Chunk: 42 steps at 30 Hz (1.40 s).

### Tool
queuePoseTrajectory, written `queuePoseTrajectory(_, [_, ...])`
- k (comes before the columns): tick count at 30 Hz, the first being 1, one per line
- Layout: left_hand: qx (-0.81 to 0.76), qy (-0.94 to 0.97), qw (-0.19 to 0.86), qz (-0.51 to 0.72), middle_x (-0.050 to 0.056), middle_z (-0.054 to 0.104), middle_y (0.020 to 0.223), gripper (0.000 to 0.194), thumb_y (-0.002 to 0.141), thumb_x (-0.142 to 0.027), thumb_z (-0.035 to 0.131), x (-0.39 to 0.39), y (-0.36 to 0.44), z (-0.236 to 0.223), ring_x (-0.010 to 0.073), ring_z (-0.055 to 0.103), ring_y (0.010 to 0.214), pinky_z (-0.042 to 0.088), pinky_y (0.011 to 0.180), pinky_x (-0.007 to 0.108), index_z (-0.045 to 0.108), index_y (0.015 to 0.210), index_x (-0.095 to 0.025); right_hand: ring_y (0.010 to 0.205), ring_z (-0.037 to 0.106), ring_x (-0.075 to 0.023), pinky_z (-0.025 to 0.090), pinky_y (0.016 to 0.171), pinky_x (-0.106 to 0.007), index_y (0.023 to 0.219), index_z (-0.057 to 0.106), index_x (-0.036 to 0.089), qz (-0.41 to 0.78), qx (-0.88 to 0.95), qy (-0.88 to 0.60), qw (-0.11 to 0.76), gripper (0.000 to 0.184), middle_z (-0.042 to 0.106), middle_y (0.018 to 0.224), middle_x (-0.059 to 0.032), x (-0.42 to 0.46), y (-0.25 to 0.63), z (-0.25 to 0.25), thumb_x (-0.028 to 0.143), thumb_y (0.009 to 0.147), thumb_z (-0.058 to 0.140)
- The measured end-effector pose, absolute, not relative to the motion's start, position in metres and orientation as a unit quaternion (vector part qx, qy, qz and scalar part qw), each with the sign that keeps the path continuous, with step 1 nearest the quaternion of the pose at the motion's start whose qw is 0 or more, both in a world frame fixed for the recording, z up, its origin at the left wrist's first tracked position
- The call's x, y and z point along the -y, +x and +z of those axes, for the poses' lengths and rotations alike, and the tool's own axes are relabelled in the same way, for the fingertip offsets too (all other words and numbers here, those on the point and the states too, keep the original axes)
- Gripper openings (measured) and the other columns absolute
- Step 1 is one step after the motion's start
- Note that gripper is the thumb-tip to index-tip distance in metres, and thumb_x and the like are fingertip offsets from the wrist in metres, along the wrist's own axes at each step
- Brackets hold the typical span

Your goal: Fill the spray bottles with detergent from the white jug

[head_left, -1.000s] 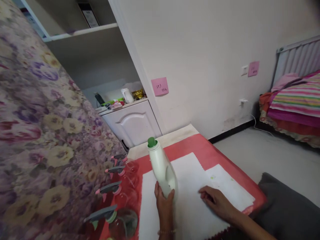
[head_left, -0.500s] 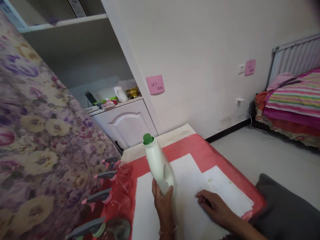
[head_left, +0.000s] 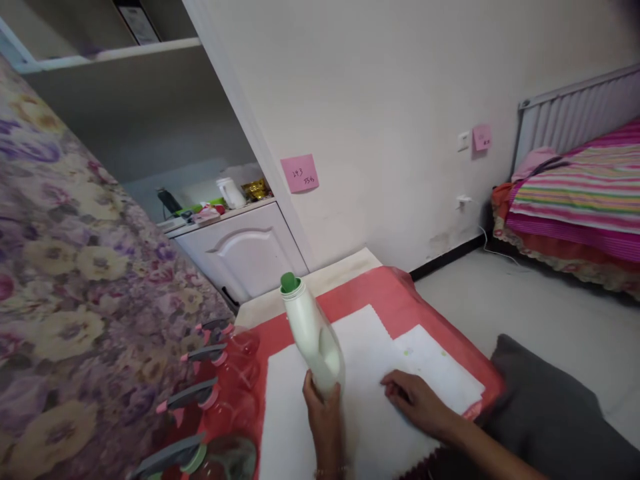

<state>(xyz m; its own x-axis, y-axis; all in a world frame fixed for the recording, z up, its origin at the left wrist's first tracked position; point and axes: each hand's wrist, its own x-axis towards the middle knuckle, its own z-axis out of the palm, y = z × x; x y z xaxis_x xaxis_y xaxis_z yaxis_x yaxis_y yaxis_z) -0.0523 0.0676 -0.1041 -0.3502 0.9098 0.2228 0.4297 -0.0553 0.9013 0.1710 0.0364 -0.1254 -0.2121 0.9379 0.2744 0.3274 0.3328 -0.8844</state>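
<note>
My left hand (head_left: 324,410) is wrapped round the lower part of a pale green detergent bottle (head_left: 307,323). The bottle tilts a little to the left, its uncapped neck showing a green pour spout (head_left: 289,283). Loosely curled, my right hand (head_left: 414,400) rests on a white cloth (head_left: 367,347) to the right of the bottle, with nothing visible in its fingers. Along the left edge of the red-covered table (head_left: 400,293) stand several clear spray bottles (head_left: 235,393) with grey and pink trigger heads, the nearest one having a green collar.
A floral curtain (head_left: 65,287) hangs close on the left. Behind the table are a white cabinet (head_left: 245,250) and a wall with a pink note (head_left: 300,173). A grey cushion-like thing (head_left: 545,400) lies at the right edge, and a bed (head_left: 580,207) stands farther right.
The camera view has shifted slightly. My left hand keeps its hold on the detergent bottle, which stays tilted, and my right hand remains curled on the cloth.
</note>
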Motion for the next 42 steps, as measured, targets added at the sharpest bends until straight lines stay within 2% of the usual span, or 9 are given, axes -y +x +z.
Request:
queuePoseTrajectory(4, [-0.639, 0.472, 0.331, 0.510, 0.022, 0.027, 0.155, 0.079, 0.083, -0.035, 0.053, -0.056, -0.059, -0.113, 0.0265, 0.033, 0.142, 0.034, 0.113, 0.036, 0.013, 0.147, -0.013, 0.074, 0.063, -0.0168, 0.049, 0.070, -0.027, 0.106, 0.063, 0.020, 0.322, 0.707, -0.461, 0.429, 0.023, 0.068, 0.084, -0.0023, -0.036, 0.172, -0.125, 0.020, 0.088, 0.048])
queuePoseTrajectory(6, [-0.644, 0.518, 0.313, 0.467, 0.021, 0.029, 0.154, 0.076, 0.083, -0.036, 0.051, -0.045, -0.065, -0.117, 0.0257, 0.031, 0.143, 0.030, 0.115, 0.036, 0.017, 0.146, -0.011, 0.074, 0.063, -0.0166, 0.049, 0.070, -0.027, 0.106, 0.062, 0.021, 0.305, 0.716, -0.461, 0.426, 0.022, 0.068, 0.084, -0.0021, -0.035, 0.172, -0.125, 0.021, 0.089, 0.048])
queuePoseTrajectory(9, [-0.650, 0.606, 0.219, 0.402, 0.019, 0.040, 0.150, 0.067, 0.085, -0.039, 0.049, -0.024, -0.075, -0.125, 0.0270, 0.036, 0.140, 0.030, 0.116, 0.038, 0.030, 0.143, -0.011, 0.075, 0.063, -0.0168, 0.049, 0.071, -0.028, 0.108, 0.060, 0.021, 0.276, 0.732, -0.459, 0.421, 0.023, 0.068, 0.086, -0.0023, -0.033, 0.173, -0.126, 0.021, 0.090, 0.046])
queuePoseTrajectory(14, [-0.676, 0.677, 0.026, 0.290, 0.020, 0.051, 0.142, 0.052, 0.086, -0.041, 0.049, 0.003, -0.088, -0.144, 0.0369, 0.039, 0.137, 0.029, 0.112, 0.056, 0.055, 0.130, -0.013, 0.078, 0.063, -0.0182, 0.051, 0.074, -0.031, 0.108, 0.059, 0.020, 0.255, 0.747, -0.455, 0.413, 0.024, 0.067, 0.089, -0.0041, -0.027, 0.172, -0.125, 0.017, 0.089, 0.045])
queuePoseTrajectory(16, [-0.666, 0.698, -0.013, 0.263, 0.018, 0.051, 0.143, 0.050, 0.086, -0.043, 0.051, 0.008, -0.090, -0.149, 0.0378, 0.041, 0.136, 0.029, 0.111, 0.058, 0.059, 0.127, -0.016, 0.082, 0.063, -0.0194, 0.052, 0.076, -0.033, 0.108, 0.059, 0.020, 0.229, 0.756, -0.459, 0.407, 0.027, 0.066, 0.093, -0.0058, -0.022, 0.166, -0.123, 0.013, 0.086, 0.045])
queuePoseTrajectory(19, [-0.653, 0.712, -0.046, 0.252, 0.018, 0.049, 0.144, 0.051, 0.088, -0.045, 0.048, 0.013, -0.090, -0.152, 0.0363, 0.042, 0.136, 0.029, 0.112, 0.057, 0.058, 0.130, -0.018, 0.100, 0.060, -0.0234, 0.050, 0.089, -0.040, 0.114, 0.058, 0.019, 0.157, 0.777, -0.457, 0.404, 0.033, 0.064, 0.109, -0.0101, -0.010, 0.150, -0.124, 0.011, 0.084, 0.047])
queuePoseTrajectory(24, [-0.658, 0.718, -0.060, 0.221, 0.019, 0.047, 0.146, 0.053, 0.090, -0.044, 0.046, 0.016, -0.089, -0.152, 0.0362, 0.042, 0.136, 0.031, 0.111, 0.057, 0.055, 0.134, -0.016, 0.123, 0.050, -0.0309, 0.038, 0.107, -0.055, 0.127, 0.055, 0.022, 0.065, 0.804, -0.464, 0.367, 0.043, 0.057, 0.132, -0.0123, 0.008, 0.124, -0.140, 0.016, 0.084, 0.056])
queuePoseTrajectory(34, [-0.679, 0.710, -0.051, 0.179, 0.014, 0.047, 0.146, 0.052, 0.088, -0.041, 0.050, 0.024, -0.131, -0.164, 0.0349, 0.044, 0.134, 0.038, 0.109, 0.056, 0.055, 0.135, -0.019, 0.121, 0.056, -0.0310, 0.044, 0.104, -0.055, 0.128, 0.056, 0.024, 0.012, 0.809, -0.458, 0.369, 0.041, 0.060, 0.132, -0.0124, 0.006, 0.123, -0.157, 0.021, 0.087, 0.057])
queuePoseTrajectory(42, [-0.698, 0.684, -0.082, 0.197, 0.016, 0.048, 0.145, 0.053, 0.088, -0.042, 0.050, 0.048, -0.149, -0.156, 0.0341, 0.044, 0.135, 0.036, 0.110, 0.055, 0.055, 0.135, -0.018, 0.120, 0.055, -0.0306, 0.043, 0.105, -0.055, 0.127, 0.057, 0.021, 0.005, 0.809, -0.459, 0.366, 0.038, 0.060, 0.130, -0.0129, 0.010, 0.124, -0.150, 0.021, 0.089, 0.055])
